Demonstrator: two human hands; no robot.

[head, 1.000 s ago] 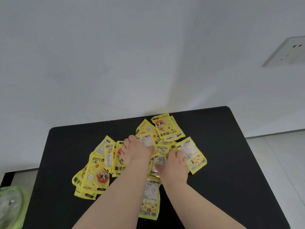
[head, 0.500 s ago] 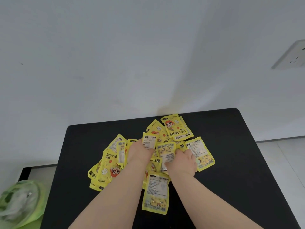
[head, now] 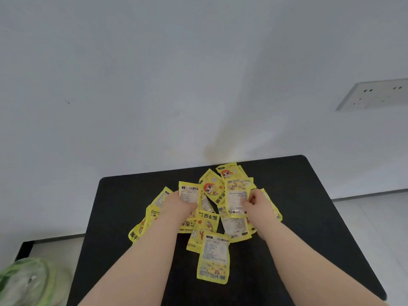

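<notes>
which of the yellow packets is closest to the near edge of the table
The packet lying label side up between the forearms, sticking out of the pile's front. Every other packet lies farther back on the black table.

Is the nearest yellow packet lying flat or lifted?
Flat: the yellow plastic packet lies on the black table, nothing holding it.
</notes>
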